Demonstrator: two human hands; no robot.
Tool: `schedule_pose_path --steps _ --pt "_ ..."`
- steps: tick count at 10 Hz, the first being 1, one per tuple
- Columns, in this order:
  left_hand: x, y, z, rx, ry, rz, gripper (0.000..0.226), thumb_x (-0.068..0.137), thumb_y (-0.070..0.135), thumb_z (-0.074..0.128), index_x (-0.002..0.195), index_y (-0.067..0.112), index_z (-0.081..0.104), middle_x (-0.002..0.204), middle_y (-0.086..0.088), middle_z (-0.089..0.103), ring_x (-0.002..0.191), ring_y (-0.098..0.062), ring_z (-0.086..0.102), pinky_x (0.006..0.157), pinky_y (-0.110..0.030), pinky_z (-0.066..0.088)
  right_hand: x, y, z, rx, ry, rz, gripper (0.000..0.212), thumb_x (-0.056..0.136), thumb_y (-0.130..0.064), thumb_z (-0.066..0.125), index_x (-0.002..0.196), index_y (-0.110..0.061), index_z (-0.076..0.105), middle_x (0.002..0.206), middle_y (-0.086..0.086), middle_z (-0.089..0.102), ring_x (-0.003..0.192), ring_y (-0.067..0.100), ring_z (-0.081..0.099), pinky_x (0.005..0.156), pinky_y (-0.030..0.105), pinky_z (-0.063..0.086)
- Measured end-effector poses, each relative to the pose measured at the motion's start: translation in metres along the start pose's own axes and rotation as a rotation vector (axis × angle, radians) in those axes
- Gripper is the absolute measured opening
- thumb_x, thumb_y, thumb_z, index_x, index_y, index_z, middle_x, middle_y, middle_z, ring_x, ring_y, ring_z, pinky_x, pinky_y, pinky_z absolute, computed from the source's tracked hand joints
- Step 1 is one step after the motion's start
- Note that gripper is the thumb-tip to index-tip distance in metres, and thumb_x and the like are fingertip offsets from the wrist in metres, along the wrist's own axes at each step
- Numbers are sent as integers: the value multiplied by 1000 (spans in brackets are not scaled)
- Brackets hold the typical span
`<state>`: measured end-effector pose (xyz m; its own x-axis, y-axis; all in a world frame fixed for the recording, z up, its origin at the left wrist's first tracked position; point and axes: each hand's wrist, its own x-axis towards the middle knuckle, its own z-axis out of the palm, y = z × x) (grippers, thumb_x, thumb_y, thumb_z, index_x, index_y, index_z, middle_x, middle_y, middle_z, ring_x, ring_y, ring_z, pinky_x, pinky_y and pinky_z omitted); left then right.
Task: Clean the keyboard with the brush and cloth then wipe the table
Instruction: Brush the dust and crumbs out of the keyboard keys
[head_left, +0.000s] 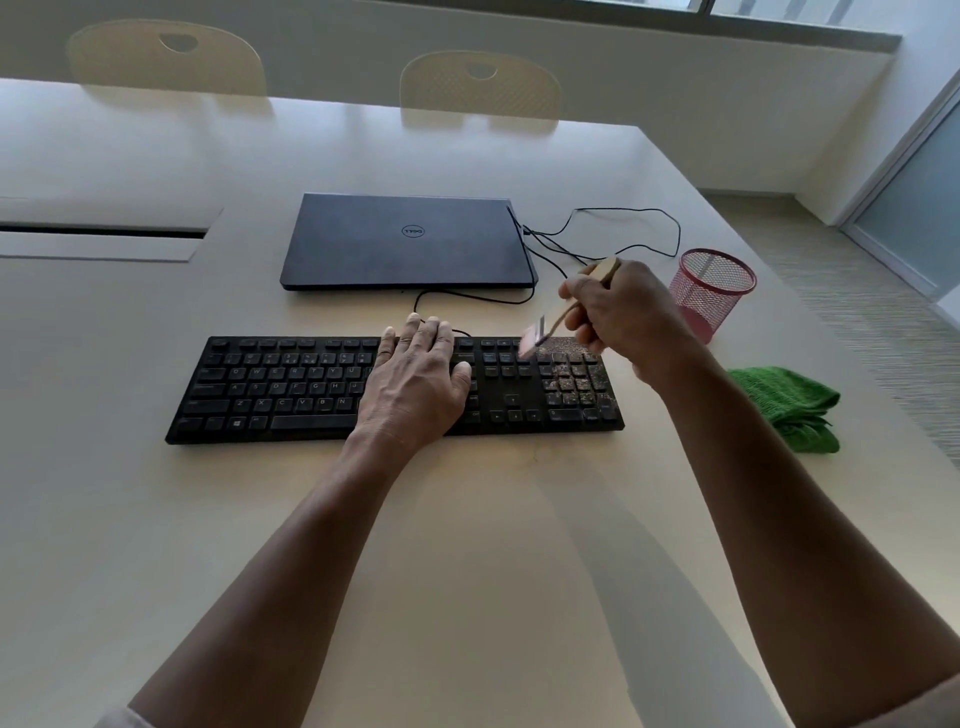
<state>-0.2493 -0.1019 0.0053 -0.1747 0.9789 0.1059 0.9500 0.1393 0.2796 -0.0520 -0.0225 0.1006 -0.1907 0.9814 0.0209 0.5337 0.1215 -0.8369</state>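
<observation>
A black keyboard (291, 387) lies across the middle of the pale table (467, 545). Brown dust covers its number pad at the right end. My left hand (415, 384) rests flat on the keys right of centre, fingers straight. My right hand (618, 306) grips the wooden handle of a small brush (540, 335). The blurred brush head hangs just over the keys left of the number pad. A crumpled green cloth (789, 405) lies on the table to the right of the keyboard, apart from both hands.
A closed dark laptop (408, 241) sits behind the keyboard, with black cables (623, 228) trailing to its right. A pink mesh cup (711, 291) stands near the table's right edge. Two pale chairs (478, 88) are at the far side.
</observation>
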Motion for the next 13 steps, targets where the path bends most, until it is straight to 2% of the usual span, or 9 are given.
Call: schedule_pose_path --steps 1,3,5,7,8,9,10,11,13 --pt "0 0 0 1 -6 1 64 105 45 28 160 13 16 168 -5 13 155 -18 -1 126 -38 -3 9 2 6 1 -30 29 22 105 -18 51 99 -5 69 70 9 67 51 14 57 42 22 44" --pt "0 0 0 -1 -7 1 64 105 45 29 160 13 16 168 -5 13 155 -18 -1 126 -39 -3 25 -6 1 -300 107 -22 28 97 -26 52 99 -6 71 85 17 73 77 32 72 71 46 62" --pt "0 0 0 4 -7 1 64 105 45 28 160 13 17 168 -5 13 155 -18 -1 126 -39 -3 20 -4 3 -162 -24 12 26 105 -21 50 106 -5 71 76 9 68 58 13 60 47 21 45" --pt "1 -1 0 0 -4 1 64 105 45 28 160 13 16 168 -5 12 155 -18 -2 126 -39 -4 28 0 -11 -273 116 -22 27 100 -24 51 98 -5 70 81 14 71 69 25 68 61 41 59" --pt "0 -1 1 -6 -8 1 64 105 45 28 160 14 15 168 -5 11 155 -17 -2 126 -38 -4 27 -1 -12 -115 41 39 26 103 -19 49 94 -7 70 74 10 67 56 16 59 46 26 47" --pt "0 -1 0 -8 -8 2 64 105 45 28 160 14 15 168 -5 11 155 -17 -2 126 -39 -4 23 0 -9 -224 19 42 26 102 -20 50 100 -5 70 81 13 69 64 21 63 52 30 53" --pt "0 -1 0 -7 -3 2 64 105 45 28 160 14 15 168 -5 12 155 -17 -2 126 -39 -4 24 -1 -10 -445 146 -14 26 100 -22 51 100 -2 68 89 15 67 78 31 64 69 37 54" --pt "0 0 0 -5 -6 2 64 105 45 28 160 14 16 168 -5 12 155 -17 -2 126 -39 -4 25 -5 -12 -452 200 -55 27 100 -22 50 97 -1 67 87 15 65 80 33 62 72 37 52" --pt "-1 0 0 -5 -5 3 64 105 45 28 160 14 15 168 -5 12 155 -17 -1 126 -39 -4 21 -3 -11 -287 101 49 31 100 -22 49 97 1 70 85 17 71 72 30 67 62 38 56"
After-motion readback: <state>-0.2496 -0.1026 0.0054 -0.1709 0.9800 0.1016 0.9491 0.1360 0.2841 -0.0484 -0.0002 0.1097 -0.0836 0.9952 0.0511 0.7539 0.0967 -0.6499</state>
